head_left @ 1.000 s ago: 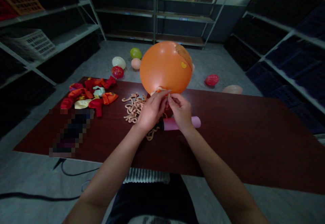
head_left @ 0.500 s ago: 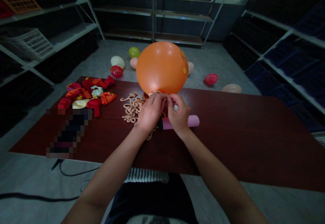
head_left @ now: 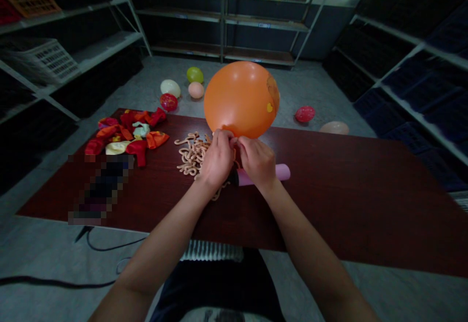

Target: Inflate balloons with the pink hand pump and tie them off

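An inflated orange balloon (head_left: 237, 99) with a printed figure on its right side stands over the table's far edge, its neck end towards me. My left hand (head_left: 218, 159) is closed at the neck, fingers pinched together. Against its fingertips, my right hand (head_left: 258, 161) pinches too; the neck itself is mostly hidden by the fingers. Below the right hand lies a pink balloon pump (head_left: 283, 172) with a black end, partly covered by that hand. A pile of beige curled strings (head_left: 190, 155) spreads on the table beside my left hand.
Several deflated balloons (head_left: 136, 134) lie at the table's (head_left: 347, 200) far left, near a pixelated dark object (head_left: 106, 188). Inflated balloons, among them a green one (head_left: 195, 75) and a red one (head_left: 304, 114), rest on the floor. Metal shelves (head_left: 259, 22) surround the room.
The orange balloon has shifted right and turned, showing more of its print. My right hand has rolled over with its fingers more curled; both hands remain at the neck.
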Tool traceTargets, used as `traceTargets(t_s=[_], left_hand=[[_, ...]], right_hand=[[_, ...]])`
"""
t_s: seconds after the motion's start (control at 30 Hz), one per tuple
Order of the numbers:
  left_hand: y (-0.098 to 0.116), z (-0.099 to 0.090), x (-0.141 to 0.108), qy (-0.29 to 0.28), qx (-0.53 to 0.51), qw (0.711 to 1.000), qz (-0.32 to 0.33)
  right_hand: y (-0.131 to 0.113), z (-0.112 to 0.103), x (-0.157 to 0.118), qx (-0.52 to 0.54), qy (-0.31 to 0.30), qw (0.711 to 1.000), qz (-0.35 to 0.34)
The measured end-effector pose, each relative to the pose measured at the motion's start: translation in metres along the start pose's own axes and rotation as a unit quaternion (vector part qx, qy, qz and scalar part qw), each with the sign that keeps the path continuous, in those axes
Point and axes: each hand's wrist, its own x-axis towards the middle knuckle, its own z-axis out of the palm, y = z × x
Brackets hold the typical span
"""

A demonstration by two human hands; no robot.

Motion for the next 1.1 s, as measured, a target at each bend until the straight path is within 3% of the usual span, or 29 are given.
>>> traceTargets(t_s=[0.17,0.33,0.53,0.63,0.83,0.97,1.1], left_hand=[[0.0016,-0.0015,-0.0006,0.023,0.007,1.000,0.011],[0.0053,-0.0020,-0.0015,0.080,0.015,0.996,0.038],[0.0028,-0.0002,-0.0008,0.056,0.012,0.997,0.053],[0.0010,-0.0019,0.0004,0.040,-0.006,0.995,0.090],[0.0020,-0.0056,0.0040,0.016,0.017,0.995,0.094],[0.0013,-0.0061,0.0041,0.013,0.025,0.996,0.081],[-0.0032,-0.0022,0.0023,0.014,0.014,0.998,0.064]], right_hand=[[0.0005,-0.0027,0.0025,-0.022,0.002,0.999,-0.031],[0.0047,-0.0016,0.0020,-0.020,0.001,0.999,-0.036],[0.0090,0.0030,-0.0014,0.049,-0.001,0.999,0.012],[0.0057,0.0019,0.0002,0.119,0.019,0.991,0.063],[0.0010,-0.0006,0.0032,0.183,0.028,0.974,0.129],[0.0021,-0.0002,0.0022,0.154,0.022,0.981,0.118],[0.0052,0.0005,0.0006,0.083,0.005,0.995,0.061]])
